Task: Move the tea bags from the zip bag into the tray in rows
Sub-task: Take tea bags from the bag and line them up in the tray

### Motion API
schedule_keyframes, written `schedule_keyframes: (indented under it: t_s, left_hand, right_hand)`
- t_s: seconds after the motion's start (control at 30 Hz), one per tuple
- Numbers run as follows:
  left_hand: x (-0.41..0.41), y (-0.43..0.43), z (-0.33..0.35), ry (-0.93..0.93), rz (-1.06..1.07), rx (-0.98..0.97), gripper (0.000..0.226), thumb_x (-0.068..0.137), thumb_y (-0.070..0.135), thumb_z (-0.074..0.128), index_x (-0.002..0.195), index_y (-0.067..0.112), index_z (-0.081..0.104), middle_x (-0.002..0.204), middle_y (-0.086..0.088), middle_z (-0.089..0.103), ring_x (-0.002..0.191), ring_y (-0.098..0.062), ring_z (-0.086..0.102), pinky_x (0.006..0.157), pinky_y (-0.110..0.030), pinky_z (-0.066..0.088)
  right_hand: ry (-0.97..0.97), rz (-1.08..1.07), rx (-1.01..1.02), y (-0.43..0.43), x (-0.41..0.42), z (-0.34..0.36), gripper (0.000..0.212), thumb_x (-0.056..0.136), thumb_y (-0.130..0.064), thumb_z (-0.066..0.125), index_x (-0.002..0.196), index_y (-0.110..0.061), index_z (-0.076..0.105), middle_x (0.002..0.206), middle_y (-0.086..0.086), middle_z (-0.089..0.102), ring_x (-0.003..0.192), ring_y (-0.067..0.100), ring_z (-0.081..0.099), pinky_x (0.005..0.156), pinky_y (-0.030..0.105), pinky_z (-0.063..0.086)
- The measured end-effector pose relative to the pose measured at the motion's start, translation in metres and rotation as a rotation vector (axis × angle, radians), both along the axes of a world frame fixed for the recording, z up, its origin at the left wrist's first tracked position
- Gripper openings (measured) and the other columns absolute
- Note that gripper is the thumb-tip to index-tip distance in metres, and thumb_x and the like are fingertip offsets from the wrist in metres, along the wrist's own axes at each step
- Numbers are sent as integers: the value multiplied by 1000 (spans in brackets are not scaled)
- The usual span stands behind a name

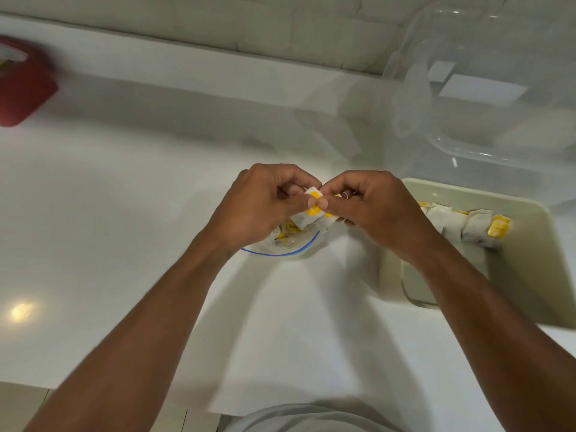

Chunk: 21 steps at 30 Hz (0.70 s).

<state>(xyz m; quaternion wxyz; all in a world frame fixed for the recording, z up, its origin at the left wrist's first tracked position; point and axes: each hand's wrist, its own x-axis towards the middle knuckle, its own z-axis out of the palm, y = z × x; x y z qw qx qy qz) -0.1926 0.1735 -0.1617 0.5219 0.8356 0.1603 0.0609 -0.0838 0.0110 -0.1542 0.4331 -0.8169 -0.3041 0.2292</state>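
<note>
Status: mid-transfer, one bag in hand.

Left hand (pixel 261 201) and right hand (pixel 374 207) meet above the mouth of the zip bag (pixel 280 249). Both pinch the same tea bag (pixel 313 207) between thumb and fingertips. It's a white sachet, with the yellow tag showing between the two thumbs. A thin string loops by the right fingers. The frame is motion-blurred, so I can't tell whether the hands are untangling the string or flattening the tag.

The zip bag lies open on the white counter (pixel 124 213), its blue zip line curving toward the camera. More yellow-tagged sachets are inside it.

The tray (pixel 542 244) is cream-coloured and sits just right of the zip bag, under the right forearm. One row of tea bags (pixel 452 221) lies across its far end, with a yellow tag at the right end of the row.

Step, as I read it: sorting out a single bag over the zip bag before placing it. The task is partly done and the zip bag is not emptied.

Next move needs:
- Left hand lets go.
- Right hand carries the sachet across to the tray.
- Sachet goes down alongside the existing row, same orientation.
- String gets tucked so it doesn't drag a neighbour out of line.

Also in view: a clear plastic container (pixel 467 104) behind the tray and a red object (pixel 21 88) at the far left edge.
</note>
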Motion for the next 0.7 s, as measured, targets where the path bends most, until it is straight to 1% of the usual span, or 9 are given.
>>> schedule_keyframes:
  t_s: [0.1,0.17,0.23,0.3,0.4,0.5,0.6,0.63,0.7]
  left_hand:
    - [1,0,2,-50,93,-11,8,83,27,79,89,30,76,81,7,75,77,-8,71,77,-38,59]
    - [-1,0,1,-59,143,-58,7,80,31,78,86,29,75,81,6,75,79,-14,71,79,-45,58]
    - [-4,1,-1,-38,184,46,9,77,39,76,83,33,73,77,13,73,77,-10,70,76,-43,58]
    - [-7,0,1,-29,169,151,10,77,43,76,82,35,72,73,17,70,72,-3,66,72,-37,57]
    - [-9,-5,8,-56,111,105,10,83,26,77,89,32,73,70,14,67,64,0,61,67,-26,51]
    - [-5,-15,17,-72,83,119,10,83,25,75,87,32,70,71,12,66,63,-2,59,64,-22,48]
    - [5,-30,27,-96,15,70,11,83,23,75,84,30,66,70,10,66,60,-3,56,60,-16,43]
    - [10,-36,30,-103,-16,60,11,84,23,75,86,30,66,70,11,67,60,-2,55,60,-17,43]
    - [20,-50,34,-113,-82,36,13,85,21,75,94,29,70,74,11,70,63,-1,57,64,-18,45]
  right_hand:
    - [64,-18,44,-3,-1,-1,23,82,-20,78,101,-29,70,73,-4,63,63,16,64,64,42,54]
    - [65,-59,45,-6,0,-3,34,78,-17,80,107,-30,67,72,-7,63,61,13,59,63,41,51]
    - [47,-112,44,-11,2,-5,28,76,-16,82,100,-25,71,68,-9,65,57,7,56,63,33,47]
    - [56,-146,69,-18,1,-3,15,77,-19,82,89,-23,75,67,-8,67,58,6,57,64,30,48]
    - [84,-161,141,-28,-2,4,5,81,-21,78,84,-23,75,66,-7,63,62,10,53,64,33,46]
    - [58,-108,153,-42,0,11,5,83,-22,77,85,-23,73,68,-1,60,64,14,48,64,33,41]
    - [31,-105,160,-65,9,23,4,85,-20,75,88,-22,72,72,3,62,67,18,51,65,34,44]
    - [19,-105,144,-74,13,27,5,86,-20,75,89,-22,73,72,5,63,67,18,53,63,33,45]
    - [9,-106,111,-95,23,33,7,87,-17,73,93,-20,74,73,6,65,64,10,55,58,23,45]
